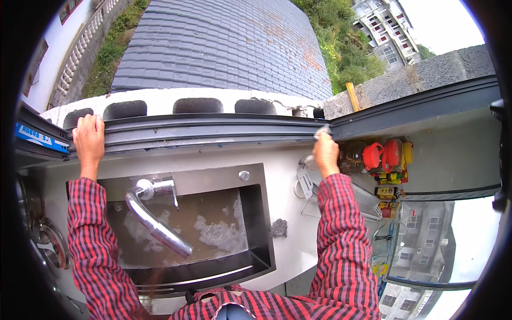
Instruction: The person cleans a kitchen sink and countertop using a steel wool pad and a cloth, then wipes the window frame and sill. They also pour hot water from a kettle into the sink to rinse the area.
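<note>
My left hand rests with curled fingers on the left end of the dark metal window track, over the sill's edge. At the track's right corner, my right hand is closed on a crumpled whitish cloth or wad, only partly visible. Between my forearms lies a steel sink filled with murky, sudsy water. A chrome faucet arches over it. A grey steel-wool scourer sits on the counter right of the sink. A slotted spatula is below my right hand.
Jars with red lids and bottles stand at the right beside the wall. A dish rack is partly behind my right sleeve. At far left is a round metal lid. Outside the window runs a hollow-block wall, with a tiled roof beyond.
</note>
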{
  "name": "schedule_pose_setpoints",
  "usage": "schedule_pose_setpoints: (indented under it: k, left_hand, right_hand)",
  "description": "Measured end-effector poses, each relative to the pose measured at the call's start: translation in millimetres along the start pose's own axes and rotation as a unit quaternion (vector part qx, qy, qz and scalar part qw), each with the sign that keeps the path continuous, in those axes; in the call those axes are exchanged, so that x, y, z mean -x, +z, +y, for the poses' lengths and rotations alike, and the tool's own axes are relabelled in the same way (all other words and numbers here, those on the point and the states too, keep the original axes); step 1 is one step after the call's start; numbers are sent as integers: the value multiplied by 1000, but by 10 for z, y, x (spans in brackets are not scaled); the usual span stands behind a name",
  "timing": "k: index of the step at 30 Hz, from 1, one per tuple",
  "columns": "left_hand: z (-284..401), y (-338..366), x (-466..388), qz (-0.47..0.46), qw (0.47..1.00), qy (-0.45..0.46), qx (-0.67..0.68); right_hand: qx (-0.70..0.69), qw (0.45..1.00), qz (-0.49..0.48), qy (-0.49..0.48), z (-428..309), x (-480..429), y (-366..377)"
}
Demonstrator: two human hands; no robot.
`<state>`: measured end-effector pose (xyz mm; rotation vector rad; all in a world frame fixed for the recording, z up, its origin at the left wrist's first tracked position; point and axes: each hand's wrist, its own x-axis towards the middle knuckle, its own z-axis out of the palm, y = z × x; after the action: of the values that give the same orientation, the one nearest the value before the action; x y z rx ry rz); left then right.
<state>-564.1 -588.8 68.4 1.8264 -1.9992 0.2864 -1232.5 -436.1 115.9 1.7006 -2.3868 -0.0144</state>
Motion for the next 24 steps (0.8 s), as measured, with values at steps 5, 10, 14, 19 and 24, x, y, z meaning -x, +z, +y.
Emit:
schedule_pose_setpoints:
  k: [5,10,14,19,24]
  left_hand:
    - [13,-20,-8,-28,1000,0,11]
    - [2,-46,-2,-19,1000,15,10]
    - [48,-82,-23,-33,999,-25,-7]
    - [335,-123,-325,165,979,120,25]
    - [494,-528,-336,96,989,41,107]
  right_hand:
    - [-177,974,65,-128,-468,210,-273]
    - [-36,987,134,-83,232,-170,-432]
    - [84,996,21,-25,438,-359,-16]
    - [-266,962,-46,-38,183,-47,-433]
    - [-532,846,37,10,-100,678,-1921]
